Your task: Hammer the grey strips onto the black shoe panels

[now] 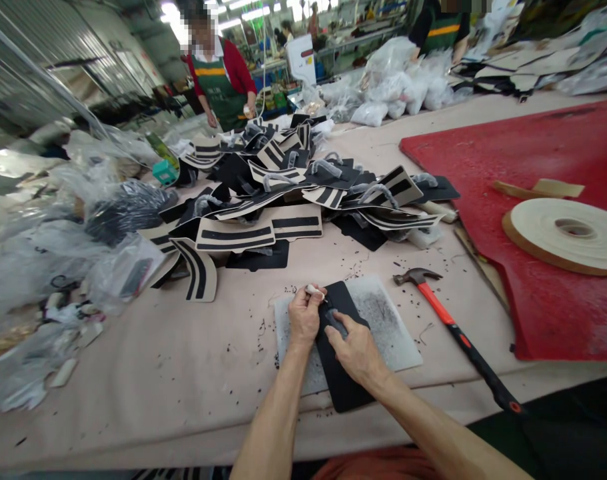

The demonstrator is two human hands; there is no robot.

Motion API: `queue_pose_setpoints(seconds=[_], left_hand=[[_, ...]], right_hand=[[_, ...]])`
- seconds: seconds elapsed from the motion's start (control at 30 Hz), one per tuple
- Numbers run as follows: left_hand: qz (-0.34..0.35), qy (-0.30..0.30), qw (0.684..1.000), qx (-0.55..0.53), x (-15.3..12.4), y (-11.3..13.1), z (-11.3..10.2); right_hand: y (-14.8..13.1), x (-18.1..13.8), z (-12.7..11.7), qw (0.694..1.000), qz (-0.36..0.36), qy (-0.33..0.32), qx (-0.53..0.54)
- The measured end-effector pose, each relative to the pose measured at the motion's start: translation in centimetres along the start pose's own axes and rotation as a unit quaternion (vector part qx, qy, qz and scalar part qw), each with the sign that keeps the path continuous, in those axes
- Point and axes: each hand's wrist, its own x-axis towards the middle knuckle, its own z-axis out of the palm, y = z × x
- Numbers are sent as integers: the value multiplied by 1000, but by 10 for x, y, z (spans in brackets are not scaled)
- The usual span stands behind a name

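Observation:
A black panel (340,380) lies at a slant across a translucent, speckled board (383,327) near the table's front. My left hand (304,317) is closed at the panel's upper left edge, pinching a small white object (313,291) whose kind I cannot make out. On the panel, my right hand (356,347) grips a grey, plastic-wrapped handle (337,323) between thumb and fingers. To the right rests a claw hammer (448,320) with a red and black handle, apart from both hands.
Behind the board is a heap of black and beige striped panels (238,233) with wrapped handles. Plastic bags (118,207) crowd the left side. At right, a red sheet (508,153) bears a tape roll (568,230). Two people (226,80) stand across the table.

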Motion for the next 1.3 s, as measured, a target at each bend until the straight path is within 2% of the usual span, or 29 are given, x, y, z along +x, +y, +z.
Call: queue_pose_setpoints(seconds=[0.23,0.37,0.43,0.5,0.57,0.63,0.67,0.73,0.77,0.8,0.87,0.93,1.0,1.03,1.1,1.13,1.2,1.23,1.3], left_hand=[[22,10,999,48,-3,5,3],[65,36,990,122,-6,6,7],[95,37,984,149,-8,5,8],[131,21,977,168,-10,4,9],[164,-1,970,178,-11,3,10],[184,-15,966,179,-11,3,10],[186,-19,966,177,-10,3,10],[182,-20,968,171,-9,4,9],[178,-22,969,170,-8,5,9],[177,-24,969,170,-8,6,9],[182,-31,967,175,-8,8,9],[193,-42,963,186,-8,8,9],[201,-48,959,195,-9,8,10],[203,-49,958,197,-10,8,10],[202,-47,959,193,-9,7,10],[202,-46,960,190,-9,6,10],[203,-46,960,187,-9,5,10],[205,-46,959,189,-8,4,10],[207,-45,956,202,-8,3,10]], right_hand=[[2,2,1,1000,-3,-16,-14],[0,0,-1,999,-8,-38,-17],[1,-1,-11,998,-39,-52,-22],[10,0,-31,995,-88,-25,-35],[28,4,-62,985,-130,63,-93],[57,8,-100,955,-131,156,-215],[74,9,-119,933,-113,183,-288],[107,10,-151,899,-50,175,-398],[121,9,-163,895,-19,158,-417],[131,8,-172,902,16,138,-408],[139,5,-181,946,104,91,-293],[127,3,-180,974,179,37,-134],[100,0,-174,974,225,-22,18],[82,-1,-170,971,226,-40,73],[46,-3,-161,974,184,-42,122],[30,-3,-156,985,134,-25,105],[5,-1,-145,999,-15,34,-16],[-4,1,-141,990,-88,54,-94],[-17,8,-136,947,-197,50,-248]])
